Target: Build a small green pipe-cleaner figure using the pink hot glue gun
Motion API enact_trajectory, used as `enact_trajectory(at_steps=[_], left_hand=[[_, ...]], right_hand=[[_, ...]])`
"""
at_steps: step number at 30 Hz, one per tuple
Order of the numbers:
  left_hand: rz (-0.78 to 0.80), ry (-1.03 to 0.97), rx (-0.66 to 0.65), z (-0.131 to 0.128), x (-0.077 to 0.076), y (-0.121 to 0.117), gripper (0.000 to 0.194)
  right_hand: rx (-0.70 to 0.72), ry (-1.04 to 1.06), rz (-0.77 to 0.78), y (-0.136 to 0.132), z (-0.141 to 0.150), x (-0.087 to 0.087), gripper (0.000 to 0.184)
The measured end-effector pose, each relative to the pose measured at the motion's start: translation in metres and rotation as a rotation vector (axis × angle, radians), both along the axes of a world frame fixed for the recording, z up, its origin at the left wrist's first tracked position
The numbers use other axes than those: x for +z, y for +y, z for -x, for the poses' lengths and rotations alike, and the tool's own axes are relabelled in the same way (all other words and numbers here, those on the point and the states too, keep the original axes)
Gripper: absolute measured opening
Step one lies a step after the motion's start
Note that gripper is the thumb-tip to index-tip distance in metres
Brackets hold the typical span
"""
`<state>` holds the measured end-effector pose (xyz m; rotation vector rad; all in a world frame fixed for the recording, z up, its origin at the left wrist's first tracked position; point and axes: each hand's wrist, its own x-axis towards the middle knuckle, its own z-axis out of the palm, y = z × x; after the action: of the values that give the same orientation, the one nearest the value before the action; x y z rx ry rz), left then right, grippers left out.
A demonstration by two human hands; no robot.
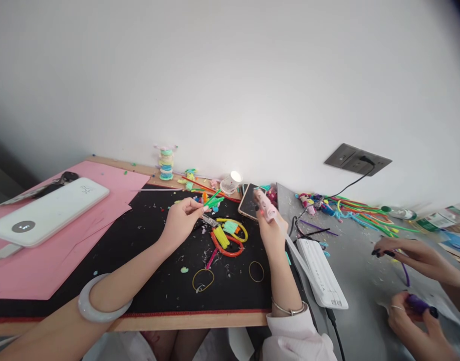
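Observation:
My left hand (183, 220) pinches a small bunch of green pipe cleaner pieces (214, 201) over the black mat (147, 281). My right hand (273, 233) is closed around a pink glue gun (266, 206), its tip pointing away from me and a white cable trailing back from it. Between my hands lie scissors (209, 220) with one yellow and one red-orange handle loop, and yellow and pale green wrapping on them. Two rubber bands (256, 271) and a short magenta piece (212, 258) rest nearer to me.
A phone (249, 201) and a white paper cup (230, 182) stand behind the mat. Left are pink paper (102, 200) and a white power bank (53, 210); right, another white power bank (322, 273). A co-worker's hands (414, 321) hold something purple beside many coloured pipe cleaners (369, 213).

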<state>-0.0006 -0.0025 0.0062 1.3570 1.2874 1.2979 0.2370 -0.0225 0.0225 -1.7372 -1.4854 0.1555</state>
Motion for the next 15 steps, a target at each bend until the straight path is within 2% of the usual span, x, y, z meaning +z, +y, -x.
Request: enact_trajectory(at_steps=[2, 5, 7, 12, 15], left_hand=[[0.004, -0.006, -0.001, 0.0, 0.0, 0.0, 0.02], [0.009, -0.012, -0.004, 0.0, 0.001, -0.001, 0.019], [0.013, -0.018, -0.006, -0.001, 0.001, -0.001, 0.019], [0.022, -0.038, -0.013, -0.001, 0.001, -0.001, 0.02], [0.027, -0.053, -0.02, -0.001, 0.001, -0.001, 0.02]], right_hand=[[-0.197, -0.044, 0.104, 0.0, -0.014, 0.002, 0.041], [-0.372, -0.069, 0.142, 0.0, -0.033, 0.002, 0.048], [-0.413, -0.095, 0.151, 0.0, -0.043, -0.001, 0.049], [-0.483, -0.27, 0.151, 0.001, -0.057, -0.012, 0.04], [-0.453, -0.356, 0.132, 0.003, -0.058, -0.016, 0.035]])
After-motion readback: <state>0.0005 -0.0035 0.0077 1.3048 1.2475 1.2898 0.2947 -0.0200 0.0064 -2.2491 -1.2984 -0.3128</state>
